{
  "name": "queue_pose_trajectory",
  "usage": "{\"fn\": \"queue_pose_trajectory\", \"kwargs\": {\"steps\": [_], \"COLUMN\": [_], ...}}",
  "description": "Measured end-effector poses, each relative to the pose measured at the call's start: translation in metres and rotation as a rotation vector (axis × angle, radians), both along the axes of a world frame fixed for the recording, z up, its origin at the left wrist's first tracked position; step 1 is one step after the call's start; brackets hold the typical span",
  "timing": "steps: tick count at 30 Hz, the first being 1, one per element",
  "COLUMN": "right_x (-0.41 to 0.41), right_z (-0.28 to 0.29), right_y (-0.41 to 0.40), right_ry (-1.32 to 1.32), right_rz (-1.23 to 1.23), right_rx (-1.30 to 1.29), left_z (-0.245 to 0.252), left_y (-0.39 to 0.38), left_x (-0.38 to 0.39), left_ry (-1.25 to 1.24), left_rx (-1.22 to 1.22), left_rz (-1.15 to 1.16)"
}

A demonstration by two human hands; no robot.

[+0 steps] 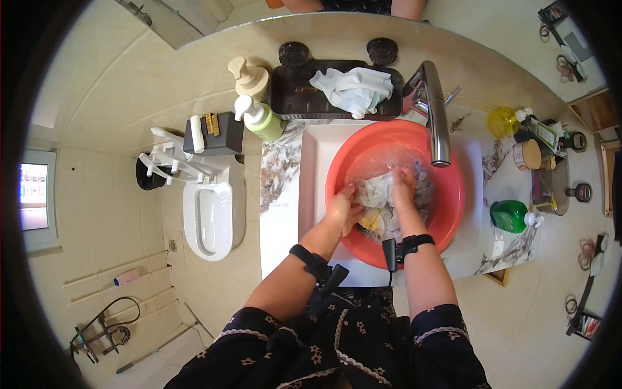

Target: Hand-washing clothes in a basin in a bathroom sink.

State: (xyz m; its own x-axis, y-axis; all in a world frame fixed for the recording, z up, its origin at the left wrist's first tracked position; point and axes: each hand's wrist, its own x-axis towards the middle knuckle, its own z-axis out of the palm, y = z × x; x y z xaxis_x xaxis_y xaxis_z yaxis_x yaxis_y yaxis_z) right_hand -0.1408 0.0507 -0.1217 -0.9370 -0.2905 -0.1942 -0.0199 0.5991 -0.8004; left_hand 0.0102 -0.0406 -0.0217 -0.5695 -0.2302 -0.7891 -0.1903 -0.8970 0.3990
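Observation:
A round red plastic basin sits in the pale rectangular washbasin. It holds sudsy water and wet fabric, mostly white and grey, with a yellow piece near its lower left. My left hand is inside the basin's left wall, its fingers spread against the edge of the fabric. My right hand is over the middle of the wet fabric, blurred. Its fingertips are hard to make out, so its grip on the cloth is unclear. Black straps with small devices circle both forearms.
A chrome faucet overhangs the basin's upper right. Behind, a black tray bears a pale cloth. Pump bottles flank it on the left. On the right stand a green bottle and a yellow bottle. A squat toilet lies left.

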Motion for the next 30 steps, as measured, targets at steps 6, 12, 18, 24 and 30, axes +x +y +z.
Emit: {"fn": "queue_pose_trajectory", "kwargs": {"steps": [6, 12, 18, 24, 30], "right_x": [0.025, 0.04, 0.023, 0.02, 0.064], "right_z": [0.018, 0.024, 0.036, 0.017, 0.057], "right_y": [-0.01, -0.022, -0.031, -0.019, -0.035], "right_ry": [-0.004, 0.415, 0.253, 0.474, -0.02], "right_rz": [0.527, 0.822, 0.507, 0.32, 0.524], "right_rx": [0.272, 0.509, 0.541, 0.558, 0.284], "left_z": [-0.002, -0.007, -0.01, -0.01, -0.003], "left_y": [-0.012, -0.013, -0.013, -0.009, -0.016], "left_x": [0.014, 0.01, 0.006, 0.0, 0.0], "left_ry": [0.017, -0.063, -0.027, -0.105, 0.015], "left_rx": [0.109, 0.085, 0.164, 0.148, 0.211], "left_rz": [-0.051, -0.011, -0.02, 0.035, 0.136]}}
